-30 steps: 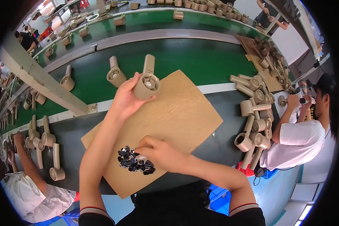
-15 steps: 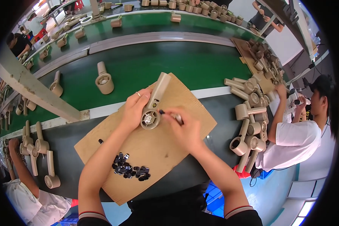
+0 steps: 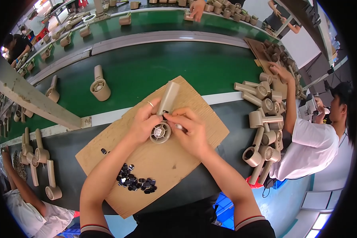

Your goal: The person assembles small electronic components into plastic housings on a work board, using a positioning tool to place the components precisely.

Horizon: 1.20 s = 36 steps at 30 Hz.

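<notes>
My left hand (image 3: 146, 122) is closed around the neck of a beige handheld fan (image 3: 169, 95), its handle pointing away and its round head with spokes toward me. My right hand (image 3: 189, 129) meets it there, thumb and fingertips pressed at a small dark opening in the handle. A slim, light pen-like tool (image 3: 180, 127) sticks out from my right fingers. Whether a small black piece is under the fingertips is hidden. Below, several glossy black pieces (image 3: 137, 182) lie heaped on a cardboard sheet (image 3: 186, 158), with a stray black piece (image 3: 103, 151) to their left.
Beige fans are piled at right (image 3: 261, 135), beside a person in white (image 3: 313, 146) reaching over the belt. More fans (image 3: 37, 154) lie at left, near another person's arm (image 3: 22, 184). Fans ride the green conveyor (image 3: 154, 63). A metal post (image 3: 39, 103) slants at left.
My right hand has moved left onto the fan's handle; the black piece it pinched no longer shows. Fans on the near belt shifted left. A far hand reached a fan; the right-hand person's arm moved farther out.
</notes>
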{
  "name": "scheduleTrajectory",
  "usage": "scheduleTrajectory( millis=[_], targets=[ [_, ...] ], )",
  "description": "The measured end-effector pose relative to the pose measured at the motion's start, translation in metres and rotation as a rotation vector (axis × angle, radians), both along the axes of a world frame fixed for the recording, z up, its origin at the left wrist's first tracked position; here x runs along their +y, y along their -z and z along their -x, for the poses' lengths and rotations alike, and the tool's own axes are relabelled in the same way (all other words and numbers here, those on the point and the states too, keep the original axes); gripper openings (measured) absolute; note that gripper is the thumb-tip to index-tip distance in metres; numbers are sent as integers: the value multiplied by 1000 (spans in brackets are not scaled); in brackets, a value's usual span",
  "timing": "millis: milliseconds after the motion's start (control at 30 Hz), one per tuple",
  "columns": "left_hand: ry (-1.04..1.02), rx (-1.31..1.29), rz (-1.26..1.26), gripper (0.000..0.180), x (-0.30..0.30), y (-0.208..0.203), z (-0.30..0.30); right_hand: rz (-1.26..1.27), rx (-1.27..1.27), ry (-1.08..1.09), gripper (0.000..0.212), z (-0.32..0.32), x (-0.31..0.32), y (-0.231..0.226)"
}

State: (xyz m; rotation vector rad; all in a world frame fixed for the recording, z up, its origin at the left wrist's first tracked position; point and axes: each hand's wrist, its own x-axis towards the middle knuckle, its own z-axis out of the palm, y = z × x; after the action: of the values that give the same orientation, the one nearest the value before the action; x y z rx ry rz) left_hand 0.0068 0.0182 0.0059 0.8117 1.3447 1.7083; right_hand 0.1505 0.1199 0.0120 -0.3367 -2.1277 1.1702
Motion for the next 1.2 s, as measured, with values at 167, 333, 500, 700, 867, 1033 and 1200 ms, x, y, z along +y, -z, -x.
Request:
scheduleTrajectory(
  millis=[167, 333, 500, 700, 867, 1033, 1200],
  targets=[
    [161, -4, 105, 67, -3, -6, 16, 195, -7, -114, 18, -9, 9, 1],
    [248, 41, 139, 70, -2, -12, 18, -203, -480, 111, 22, 0, 6, 4],
    [250, 52, 150, 70, -2, -14, 18, -391, -614, 39, 17, 4, 6, 10],
    [243, -3, 161, 70, 0, -15, 19, -390, -772, 31, 15, 6, -2, -5],
    [187, 22, 157, 69, 1, -6, 11, -367, -771, 34, 17, 6, 2, 1],
    [61, -43, 93, 70, -3, 0, 14, 410, -277, -230, 20, 8, 30, 9],
    [-158, 78, 28, 70, 23, -21, -6, 532, -83, -86, 24, 32, 22, 3]
  ],
)
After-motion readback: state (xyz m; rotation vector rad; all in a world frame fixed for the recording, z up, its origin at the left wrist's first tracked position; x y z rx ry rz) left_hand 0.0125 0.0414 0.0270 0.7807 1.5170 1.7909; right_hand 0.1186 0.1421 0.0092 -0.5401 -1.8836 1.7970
